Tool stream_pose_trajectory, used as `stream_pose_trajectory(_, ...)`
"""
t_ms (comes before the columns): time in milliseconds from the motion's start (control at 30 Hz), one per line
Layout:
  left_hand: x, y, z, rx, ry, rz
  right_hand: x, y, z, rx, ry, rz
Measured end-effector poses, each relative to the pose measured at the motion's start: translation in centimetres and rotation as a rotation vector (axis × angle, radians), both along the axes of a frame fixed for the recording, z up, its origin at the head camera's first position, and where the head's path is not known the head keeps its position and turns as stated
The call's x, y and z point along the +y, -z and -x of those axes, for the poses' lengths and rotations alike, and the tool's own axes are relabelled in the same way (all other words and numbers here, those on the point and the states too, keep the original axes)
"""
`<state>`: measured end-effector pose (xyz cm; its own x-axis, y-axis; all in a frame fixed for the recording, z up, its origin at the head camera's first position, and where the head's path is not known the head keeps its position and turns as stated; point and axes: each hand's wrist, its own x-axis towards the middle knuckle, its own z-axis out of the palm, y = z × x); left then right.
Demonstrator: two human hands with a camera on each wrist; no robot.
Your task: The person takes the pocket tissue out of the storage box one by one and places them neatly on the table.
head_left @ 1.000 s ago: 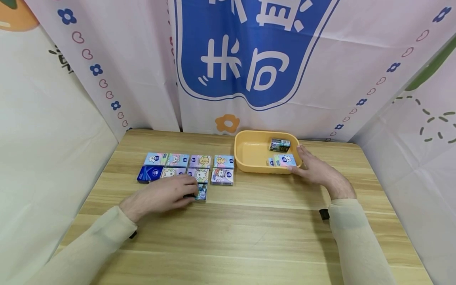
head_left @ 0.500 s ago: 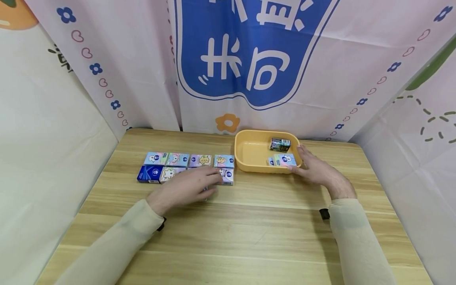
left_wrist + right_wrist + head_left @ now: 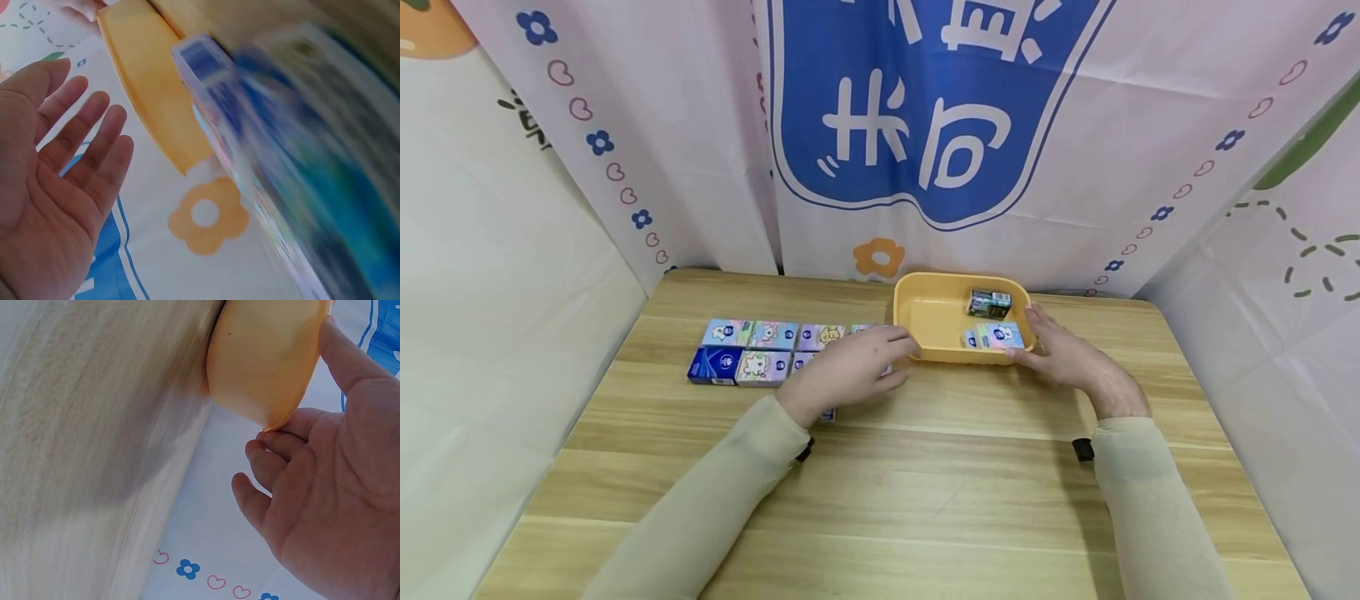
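Observation:
My left hand (image 3: pixel 853 367) hovers over the right end of the rows of small tissue packs, its fingertips close to the left corner of the yellow plastic basket (image 3: pixel 962 356). In the left wrist view its palm and loosely bent fingers show nothing held. At the basket's right end, my right hand (image 3: pixel 1067 354) holds the rim between thumb and fingers. Inside the basket are a dark pack (image 3: pixel 989 304) and a light blue pack (image 3: pixel 1000 336). The rows include a dark blue pack (image 3: pixel 715 365) and a white-bear pack (image 3: pixel 763 367); my left hand and forearm partly hide others.
The wooden table (image 3: pixel 925 508) extends in front of the basket and the packs. A printed curtain (image 3: pixel 835 242) hangs right behind the table's back edge, with more cloth at both sides.
My left hand has moved right from the dark pack in front of the rows, across the packs toward the basket. My right hand and the basket have stayed put.

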<state>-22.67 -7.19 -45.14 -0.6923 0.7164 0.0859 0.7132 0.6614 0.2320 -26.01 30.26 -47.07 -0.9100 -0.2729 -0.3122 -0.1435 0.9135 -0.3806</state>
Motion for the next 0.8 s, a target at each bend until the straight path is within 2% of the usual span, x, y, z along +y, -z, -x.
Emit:
stream_pose_trajectory(267, 3.8, 0.3, 1.8, -0.061, -0.018, -0.046, -0.1, 0.0, 0.1, -0.001, -0.003, 0.007)
stream_pose_trajectory(533, 6.9, 0.8, 3.4, -0.087, -0.021, -0.112, -0.1, 0.0, 0.1, -0.016, 0.016, 0.025)
stream_pose_trajectory(633, 8.3, 0.9, 4.0, -0.098, -0.037, -0.141, 0.0, 0.0, 0.0, -0.003, 0.006, 0.041)
stream_pose_trajectory(800, 10.7, 1.2, 4.8, -0.144, -0.112, -0.161, 0.1, 0.0, 0.0, -0.004, -0.005, 0.054)
